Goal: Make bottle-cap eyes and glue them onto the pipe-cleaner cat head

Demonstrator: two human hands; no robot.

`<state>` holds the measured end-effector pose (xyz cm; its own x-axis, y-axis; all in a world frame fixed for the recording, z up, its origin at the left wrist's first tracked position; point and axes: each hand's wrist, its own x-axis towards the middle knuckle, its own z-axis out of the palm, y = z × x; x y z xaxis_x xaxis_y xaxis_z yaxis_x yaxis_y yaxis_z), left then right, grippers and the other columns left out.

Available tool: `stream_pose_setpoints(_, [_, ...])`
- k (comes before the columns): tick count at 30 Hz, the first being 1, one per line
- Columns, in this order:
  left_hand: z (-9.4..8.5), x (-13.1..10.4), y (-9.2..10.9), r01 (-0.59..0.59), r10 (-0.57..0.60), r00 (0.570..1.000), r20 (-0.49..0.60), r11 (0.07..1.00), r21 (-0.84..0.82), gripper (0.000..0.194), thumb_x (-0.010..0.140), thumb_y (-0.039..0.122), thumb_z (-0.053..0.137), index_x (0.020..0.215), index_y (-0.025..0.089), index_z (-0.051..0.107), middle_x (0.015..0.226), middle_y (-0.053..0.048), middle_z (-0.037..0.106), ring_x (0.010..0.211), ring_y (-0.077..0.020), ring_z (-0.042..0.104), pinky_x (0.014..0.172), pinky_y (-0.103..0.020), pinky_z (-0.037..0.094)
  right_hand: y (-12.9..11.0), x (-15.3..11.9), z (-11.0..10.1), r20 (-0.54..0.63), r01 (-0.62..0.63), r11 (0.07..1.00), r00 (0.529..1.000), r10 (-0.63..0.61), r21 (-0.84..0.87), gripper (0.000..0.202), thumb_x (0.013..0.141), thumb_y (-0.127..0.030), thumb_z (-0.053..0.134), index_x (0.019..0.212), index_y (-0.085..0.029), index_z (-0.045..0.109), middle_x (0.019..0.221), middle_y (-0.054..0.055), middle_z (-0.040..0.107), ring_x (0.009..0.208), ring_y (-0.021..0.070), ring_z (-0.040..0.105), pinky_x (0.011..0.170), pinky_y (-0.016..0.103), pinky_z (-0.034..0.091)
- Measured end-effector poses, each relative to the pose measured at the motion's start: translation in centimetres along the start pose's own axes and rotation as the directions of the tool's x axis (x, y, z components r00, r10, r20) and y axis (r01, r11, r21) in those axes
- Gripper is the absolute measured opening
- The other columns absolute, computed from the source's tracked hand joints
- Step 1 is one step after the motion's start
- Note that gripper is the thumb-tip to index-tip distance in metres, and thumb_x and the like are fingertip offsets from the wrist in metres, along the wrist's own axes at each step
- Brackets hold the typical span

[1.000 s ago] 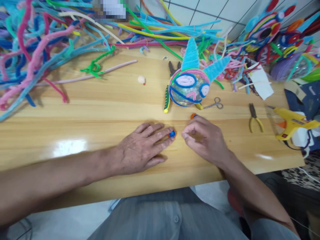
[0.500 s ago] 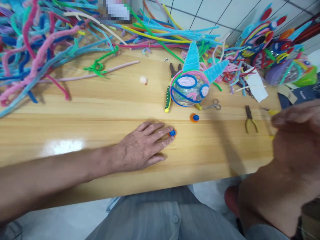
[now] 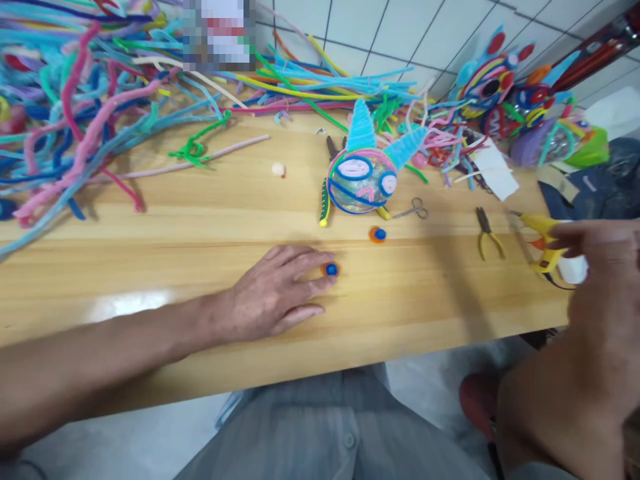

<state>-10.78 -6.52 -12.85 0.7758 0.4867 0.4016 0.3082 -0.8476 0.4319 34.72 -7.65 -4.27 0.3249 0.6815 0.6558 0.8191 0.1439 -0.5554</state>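
Observation:
My left hand [image 3: 280,290] rests on the table with its fingers spread. Two fingertips lie on either side of a small round orange and blue piece [image 3: 331,269]. A similar piece [image 3: 379,235] sits a little farther right. Behind them stands a clear round figure [image 3: 357,190] with light-blue ears, pink and blue eyes and a green and pink rim. At the right, my blurred right hand [image 3: 597,257] is over the back end of a yellow glue gun [image 3: 543,227]; whether its fingers grip the gun is unclear.
Pliers with green and yellow handles [image 3: 324,203] lie partly behind the figure. Scissors [image 3: 417,209] and yellow-handled pliers [image 3: 487,233] are to the right. Coloured fuzzy stems [image 3: 95,133] heap at the left. A white ball [image 3: 277,169] and more finished figures [image 3: 487,83] are farther back.
The view has shifted, so the table items appear farther left. My left fingers have parted around the small piece. My right hand has moved right, and more of the glue gun shows.

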Motion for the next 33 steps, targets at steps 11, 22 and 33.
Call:
stream_pose_setpoints(11, [-1.0, 1.7, 0.9, 0.214, -0.215, 0.975, -0.052, 0.976, -0.031, 0.008, 0.104, 0.025, 0.063, 0.099, 0.019, 0.063, 0.091, -0.007, 0.072, 0.084, -0.0194, 0.068, 0.075, -0.032, 0.057, -7.1, -3.9, 9.4, 0.484, 0.287, 0.915, 0.781, -0.395, 0.284, 0.016, 0.099, -0.026, 0.072, 0.083, -0.026, 0.071, 0.078, 0.002, 0.075, 0.07, 0.0184, 0.067, 0.065, 0.035, 0.048])
stream_pose_setpoints(22, [0.9, 3.6, 1.6, 0.332, -0.337, 0.941, 0.015, 0.934, 0.134, 0.019, 0.106, 0.035, 0.062, 0.109, 0.017, 0.067, 0.093, -0.008, 0.074, 0.084, -0.0223, 0.068, 0.074, -0.037, 0.052, -5.6, -8.2, 12.6, 0.505, 0.378, 0.816, 0.647, -0.571, 0.438, 0.019, 0.103, -0.023, 0.063, 0.085, -0.025, 0.067, 0.08, 0.002, 0.074, 0.077, 0.0194, 0.069, 0.075, 0.035, 0.054])
stream_pose_setpoints(33, [1.0, 3.7, 1.7, 0.355, -0.358, 0.933, 0.032, 0.931, 0.084, 0.012, 0.104, 0.025, 0.062, 0.111, 0.019, 0.069, 0.098, -0.008, 0.076, 0.088, -0.022, 0.068, 0.078, -0.038, 0.051, -5.6, -8.2, 12.7, 0.53, 0.366, 0.811, 0.62, -0.579, 0.457, 0.02, 0.104, -0.02, 0.063, 0.085, -0.024, 0.07, 0.08, 0.001, 0.072, 0.079, 0.0194, 0.068, 0.076, 0.035, 0.052])
